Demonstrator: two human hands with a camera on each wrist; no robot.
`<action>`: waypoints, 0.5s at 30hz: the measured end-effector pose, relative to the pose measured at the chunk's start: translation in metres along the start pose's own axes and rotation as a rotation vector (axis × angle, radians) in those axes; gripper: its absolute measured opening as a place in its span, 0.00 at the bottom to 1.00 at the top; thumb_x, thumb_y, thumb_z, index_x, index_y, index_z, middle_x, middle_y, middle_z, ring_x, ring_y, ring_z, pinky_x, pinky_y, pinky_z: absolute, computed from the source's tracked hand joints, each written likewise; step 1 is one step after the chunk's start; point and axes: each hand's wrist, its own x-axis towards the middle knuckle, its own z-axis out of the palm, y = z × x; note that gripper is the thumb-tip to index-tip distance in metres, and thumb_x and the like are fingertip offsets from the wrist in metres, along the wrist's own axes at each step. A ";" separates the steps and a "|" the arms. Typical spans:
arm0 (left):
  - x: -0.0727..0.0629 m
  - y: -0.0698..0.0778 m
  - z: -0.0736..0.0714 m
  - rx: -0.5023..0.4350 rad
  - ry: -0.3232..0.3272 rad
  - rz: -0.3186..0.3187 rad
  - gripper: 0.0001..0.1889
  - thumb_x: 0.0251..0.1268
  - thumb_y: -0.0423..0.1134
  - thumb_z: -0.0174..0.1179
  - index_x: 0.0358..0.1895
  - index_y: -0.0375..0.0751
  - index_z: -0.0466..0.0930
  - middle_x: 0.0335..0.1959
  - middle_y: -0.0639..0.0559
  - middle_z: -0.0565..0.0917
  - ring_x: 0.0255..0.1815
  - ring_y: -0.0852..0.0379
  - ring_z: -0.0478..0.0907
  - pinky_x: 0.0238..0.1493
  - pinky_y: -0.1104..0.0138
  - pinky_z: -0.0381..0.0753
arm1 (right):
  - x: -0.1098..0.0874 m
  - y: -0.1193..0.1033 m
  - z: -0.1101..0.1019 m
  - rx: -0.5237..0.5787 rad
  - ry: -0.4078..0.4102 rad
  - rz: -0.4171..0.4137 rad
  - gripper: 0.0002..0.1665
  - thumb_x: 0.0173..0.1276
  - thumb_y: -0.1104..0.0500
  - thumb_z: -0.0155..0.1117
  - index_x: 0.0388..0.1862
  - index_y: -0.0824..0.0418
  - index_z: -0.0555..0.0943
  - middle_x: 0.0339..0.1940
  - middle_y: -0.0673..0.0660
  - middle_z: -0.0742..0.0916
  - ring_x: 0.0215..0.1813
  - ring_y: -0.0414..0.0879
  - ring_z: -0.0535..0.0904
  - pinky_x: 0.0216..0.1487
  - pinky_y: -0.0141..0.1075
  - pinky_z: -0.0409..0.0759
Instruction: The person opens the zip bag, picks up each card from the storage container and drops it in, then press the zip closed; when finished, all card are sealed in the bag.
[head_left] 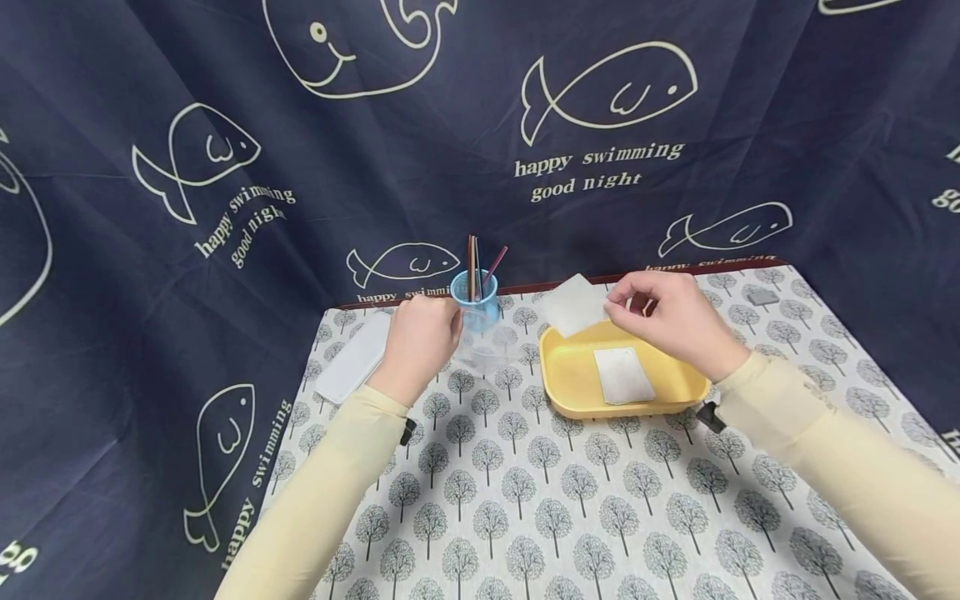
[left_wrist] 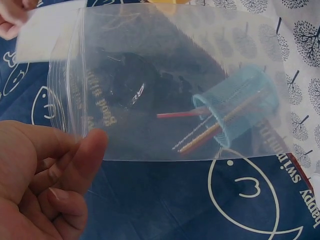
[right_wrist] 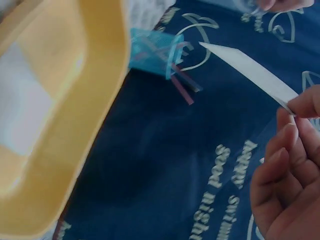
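Note:
My left hand [head_left: 424, 337] pinches a clear zip bag [left_wrist: 150, 75] between thumb and finger, close to its zip edge. The bag [head_left: 483, 354] hangs flat, and nothing shows inside it. A white square of paper [head_left: 573, 307] is pinched at one corner by my right hand [head_left: 675, 321], above the far rim of a yellow tray [head_left: 566, 375]. In the right wrist view the paper [right_wrist: 255, 70] tilts nearly edge-on. Another white sheet [head_left: 624, 377] lies in the tray.
A blue mesh cup [head_left: 486, 315] with several pencils stands at the back, seen through the bag in the left wrist view. To the left lies a flat white case [head_left: 354, 358]. A small grey block [head_left: 762, 297] is at the back right. A dark printed curtain hangs behind.

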 end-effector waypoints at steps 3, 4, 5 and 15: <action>0.001 0.000 0.000 0.005 0.000 -0.006 0.07 0.67 0.30 0.65 0.29 0.39 0.85 0.23 0.43 0.86 0.23 0.37 0.85 0.21 0.49 0.81 | 0.003 -0.014 0.000 0.007 0.037 -0.025 0.07 0.64 0.65 0.73 0.33 0.52 0.88 0.25 0.43 0.83 0.28 0.41 0.77 0.31 0.27 0.74; 0.001 0.001 0.000 0.007 -0.002 -0.007 0.07 0.67 0.31 0.65 0.29 0.39 0.85 0.23 0.43 0.86 0.23 0.37 0.85 0.21 0.49 0.81 | 0.004 -0.019 0.001 0.013 0.044 -0.031 0.07 0.64 0.65 0.73 0.33 0.52 0.88 0.25 0.43 0.83 0.28 0.41 0.77 0.31 0.27 0.74; 0.002 0.001 0.000 0.009 -0.005 -0.008 0.08 0.68 0.31 0.65 0.28 0.39 0.84 0.23 0.43 0.86 0.23 0.37 0.85 0.20 0.49 0.81 | 0.005 -0.023 0.001 0.022 0.049 -0.038 0.05 0.64 0.64 0.73 0.33 0.53 0.88 0.25 0.43 0.83 0.28 0.41 0.77 0.30 0.28 0.74; 0.003 0.003 -0.002 0.025 -0.016 -0.002 0.15 0.67 0.32 0.65 0.20 0.39 0.81 0.18 0.46 0.84 0.21 0.39 0.83 0.21 0.50 0.80 | 0.013 -0.047 0.016 0.139 0.072 -0.111 0.09 0.64 0.67 0.73 0.34 0.52 0.88 0.26 0.43 0.84 0.27 0.40 0.77 0.29 0.29 0.74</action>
